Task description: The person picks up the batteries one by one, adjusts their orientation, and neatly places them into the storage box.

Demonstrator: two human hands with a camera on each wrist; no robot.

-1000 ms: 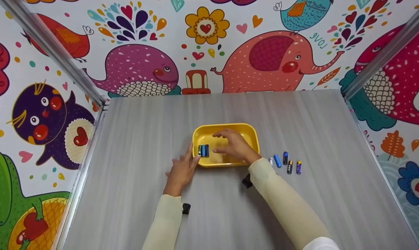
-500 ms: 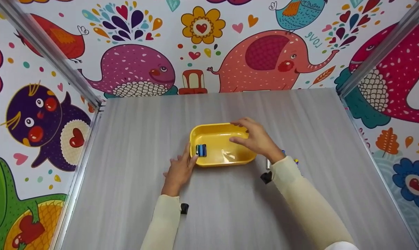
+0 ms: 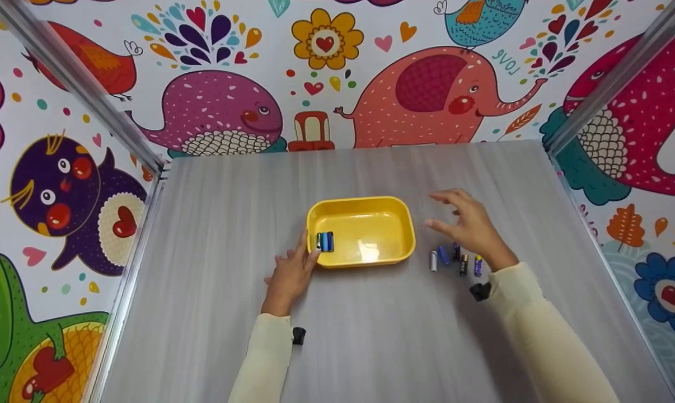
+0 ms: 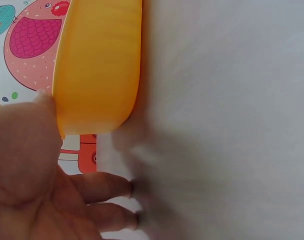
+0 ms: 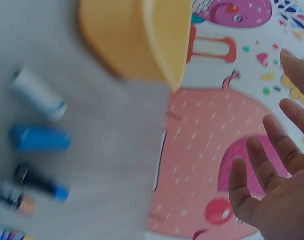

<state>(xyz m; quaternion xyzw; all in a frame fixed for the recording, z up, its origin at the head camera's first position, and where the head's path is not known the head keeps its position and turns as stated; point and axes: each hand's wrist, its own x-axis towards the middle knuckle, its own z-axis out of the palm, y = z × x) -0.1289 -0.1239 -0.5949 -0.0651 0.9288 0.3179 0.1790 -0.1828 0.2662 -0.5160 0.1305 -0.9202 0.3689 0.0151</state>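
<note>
Head view: right hand point(image 3: 469, 224) hovering to the right of the yellow container point(image 3: 365, 229), left hand point(image 3: 288, 277) touching it

The yellow container is sitting around the middle of the frame on the grey table point(image 3: 214, 224). Inside it, at the lower left, a row of batteries point(image 3: 325, 242) is lying side by side. The left hand, left of centre, is touching the container's left end; its fingers are lying mostly straight and apart, and in the left wrist view 2 of them are reaching out below the container's corner, at lower left. The right hand, right of centre, is holding its thumb and fingers apart, gently bent, a gap showing between them. Just below it in the frame, a white battery point(image 3: 434, 261), a blue battery point(image 3: 444, 256), a dark battery point(image 3: 456, 252), a black and gold battery point(image 3: 464, 265) and a purple battery point(image 3: 478, 267) with a yellow end are lying near each other. Pale sleeves point(image 3: 544, 330) are covering both arms, and a black device point(image 3: 299, 335) is showing at each wrist. Behind the table, a colourful mural point(image 3: 416, 123) is filling the upper frame
</note>
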